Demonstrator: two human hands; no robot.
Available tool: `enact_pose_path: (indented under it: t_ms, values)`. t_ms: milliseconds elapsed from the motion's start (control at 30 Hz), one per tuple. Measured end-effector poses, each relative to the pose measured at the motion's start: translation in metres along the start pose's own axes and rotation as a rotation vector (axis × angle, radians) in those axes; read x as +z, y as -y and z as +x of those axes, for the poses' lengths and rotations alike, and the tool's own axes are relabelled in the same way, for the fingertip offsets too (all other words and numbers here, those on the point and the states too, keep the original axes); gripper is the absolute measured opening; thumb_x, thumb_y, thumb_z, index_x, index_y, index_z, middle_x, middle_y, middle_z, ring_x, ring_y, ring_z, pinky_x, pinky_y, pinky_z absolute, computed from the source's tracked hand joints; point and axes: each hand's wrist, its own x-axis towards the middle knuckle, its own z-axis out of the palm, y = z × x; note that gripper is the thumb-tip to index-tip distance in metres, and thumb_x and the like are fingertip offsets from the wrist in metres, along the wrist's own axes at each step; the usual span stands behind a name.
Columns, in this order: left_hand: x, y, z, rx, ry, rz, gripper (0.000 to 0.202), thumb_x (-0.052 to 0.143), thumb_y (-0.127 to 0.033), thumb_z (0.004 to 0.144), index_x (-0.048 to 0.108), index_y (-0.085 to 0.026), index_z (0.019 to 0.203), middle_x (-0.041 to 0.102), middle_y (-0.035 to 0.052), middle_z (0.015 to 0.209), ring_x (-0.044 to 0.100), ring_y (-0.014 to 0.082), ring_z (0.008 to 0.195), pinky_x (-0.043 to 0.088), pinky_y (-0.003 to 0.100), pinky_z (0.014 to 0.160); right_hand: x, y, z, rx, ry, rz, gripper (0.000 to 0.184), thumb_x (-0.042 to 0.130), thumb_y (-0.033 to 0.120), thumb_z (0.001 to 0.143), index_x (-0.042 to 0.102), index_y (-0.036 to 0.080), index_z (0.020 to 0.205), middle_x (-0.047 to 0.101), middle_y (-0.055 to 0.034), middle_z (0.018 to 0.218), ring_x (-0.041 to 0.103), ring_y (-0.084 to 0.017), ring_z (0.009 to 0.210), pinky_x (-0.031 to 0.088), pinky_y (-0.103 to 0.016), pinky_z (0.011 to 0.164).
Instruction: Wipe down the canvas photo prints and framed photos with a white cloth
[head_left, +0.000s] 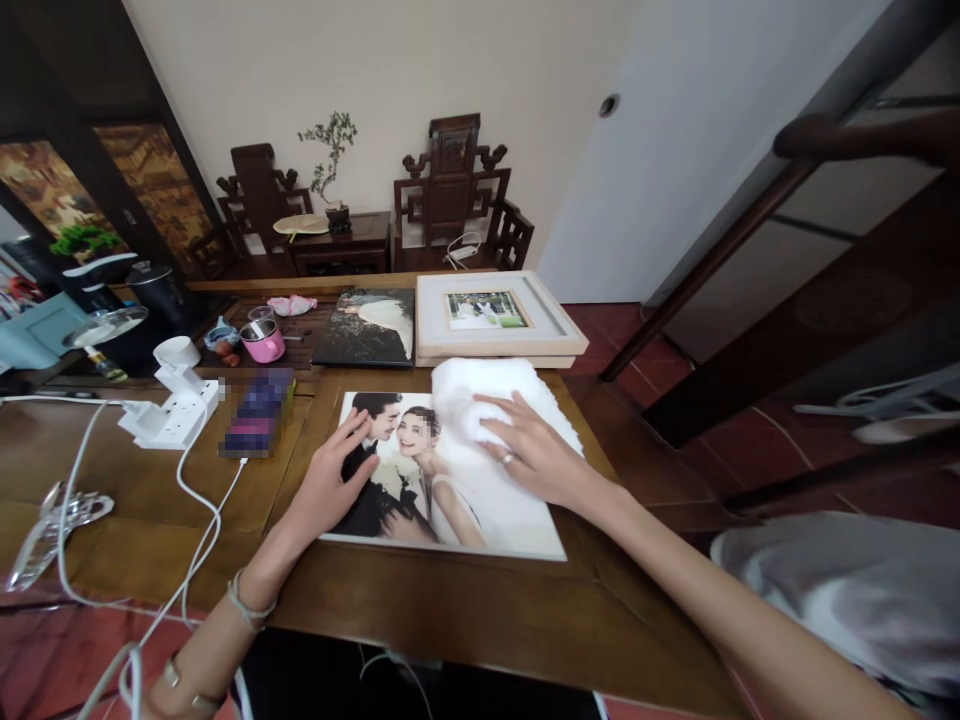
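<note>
A large photo print (450,510) of a couple, with a white border, lies flat on the wooden table. My left hand (334,480) rests on its left side, fingers stretched out and holding nothing. Over the print's upper right part spreads a fluffy white cloth (487,380). My right hand (536,450), wearing a ring, presses down there with its fingers curled over a bunched lump of the cloth. The hand and cloth hide the print's upper right corner.
Behind the print are a dark photo panel (367,328) and a light wooden picture frame (499,348). To the left are a phone (256,412), a white power strip (180,415), a pink mug (262,342), loose cables and a shiny metallic object (56,530).
</note>
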Motion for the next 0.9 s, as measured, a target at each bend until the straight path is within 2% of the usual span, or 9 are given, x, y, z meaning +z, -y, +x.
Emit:
enact_pose_path:
  t_ms: [133,233,400,500,600,700,800,900]
  values:
    - [0.000,-0.001,0.001,0.006,-0.006,-0.010,0.045,0.047,-0.033,0.094,0.050,-0.015,0.135,0.045,0.0103,0.146,0.035,0.0202,0.139,0.029,0.042,0.115,0.002,0.003,-0.003,-0.010,0.001,-0.020,0.025,0.041,0.019,0.092,0.064,0.014,0.100,0.060,-0.0223,0.125,0.040,-0.031,0.133,0.026,-0.065,0.107]
    - [0.000,0.000,0.002,0.005,-0.003,-0.003,0.045,0.042,-0.033,0.096,0.050,-0.012,0.134,0.047,0.0117,0.144,0.035,0.0199,0.139,0.028,0.042,0.116,-0.002,0.028,-0.021,-0.043,0.009,-0.010,0.024,0.042,0.013,0.087,0.065,0.016,0.093,0.056,-0.0202,0.131,0.037,-0.031,0.135,0.022,-0.067,0.108]
    - [0.001,0.000,0.004,0.017,0.013,0.031,0.044,0.043,-0.032,0.095,0.052,-0.013,0.133,0.047,0.0118,0.144,0.035,0.0213,0.139,0.029,0.044,0.115,-0.014,0.081,-0.061,-0.162,0.101,0.075,0.028,0.050,0.005,0.070,0.066,0.020,0.088,0.047,-0.0135,0.143,0.027,-0.033,0.140,0.012,-0.070,0.109]
    - [0.001,0.000,0.004,0.030,0.019,0.033,0.042,0.043,-0.031,0.095,0.053,-0.014,0.132,0.047,0.0112,0.144,0.035,0.0216,0.139,0.029,0.046,0.115,-0.020,0.092,-0.071,-0.243,0.136,0.128,0.029,0.050,0.004,0.068,0.066,0.020,0.087,0.046,-0.0123,0.143,0.027,-0.032,0.140,0.014,-0.068,0.110]
    - [0.000,0.000,0.004,0.038,0.017,0.032,0.041,0.044,-0.031,0.095,0.054,-0.015,0.131,0.048,0.0110,0.144,0.036,0.0223,0.139,0.030,0.047,0.115,-0.021,0.076,-0.061,-0.204,0.151,0.119,0.025,0.048,0.008,0.074,0.066,0.020,0.087,0.049,-0.0127,0.141,0.033,-0.030,0.137,0.018,-0.066,0.111]
    - [-0.001,0.000,0.004,0.044,0.012,0.026,0.041,0.044,-0.032,0.095,0.054,-0.019,0.132,0.048,0.0095,0.144,0.036,0.0226,0.138,0.030,0.048,0.114,-0.017,0.043,-0.036,-0.113,0.092,0.065,0.023,0.044,0.011,0.083,0.065,0.017,0.090,0.055,-0.0188,0.133,0.039,-0.030,0.134,0.021,-0.065,0.109]
    - [-0.002,0.000,0.004,0.031,0.013,0.015,0.041,0.045,-0.032,0.094,0.054,-0.019,0.132,0.048,0.0093,0.144,0.037,0.0226,0.138,0.030,0.047,0.114,-0.010,0.013,-0.011,-0.035,0.035,0.028,0.025,0.041,0.016,0.091,0.064,0.013,0.101,0.058,-0.0229,0.128,0.044,-0.031,0.130,0.028,-0.063,0.107]
    - [-0.002,-0.001,0.004,0.010,0.018,0.004,0.041,0.045,-0.034,0.094,0.055,-0.019,0.131,0.047,0.0091,0.144,0.037,0.0228,0.138,0.029,0.047,0.115,-0.006,0.001,0.002,0.008,0.023,0.015,0.025,0.041,0.021,0.094,0.063,0.014,0.105,0.060,-0.0219,0.124,0.046,-0.031,0.129,0.031,-0.063,0.105]
